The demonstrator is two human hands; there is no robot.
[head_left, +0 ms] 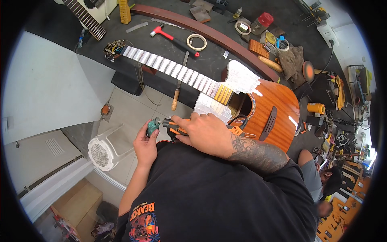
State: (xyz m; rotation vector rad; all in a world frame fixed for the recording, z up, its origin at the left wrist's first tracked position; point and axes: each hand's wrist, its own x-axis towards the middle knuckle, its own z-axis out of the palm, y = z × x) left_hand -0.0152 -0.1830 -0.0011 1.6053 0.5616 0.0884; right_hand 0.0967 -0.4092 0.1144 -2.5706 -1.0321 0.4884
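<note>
Between the fingers of my left hand (146, 146) is a green lump (152, 126), like a block of polishing compound. My right hand (207, 134) grips an orange-and-black rotary tool (174, 126) from above. Its tip points at the green lump, close to or touching it; which, I cannot tell. Just beyond my hands lies an acoustic guitar (284, 103) with a glossy brown top. White masking tape (169, 68) covers its fretboard between the frets, with a yellow stretch near the soundhole (244, 105). More tape (242, 76) shields the top on both sides of the neck.
A wooden-handled file (176, 99) rests under the neck. Farther back lie a red hammer (173, 38), a tape roll (196, 42) and a long wooden rail (209, 26). A white stool (102, 151) stands at left; another person (312, 173) is at right.
</note>
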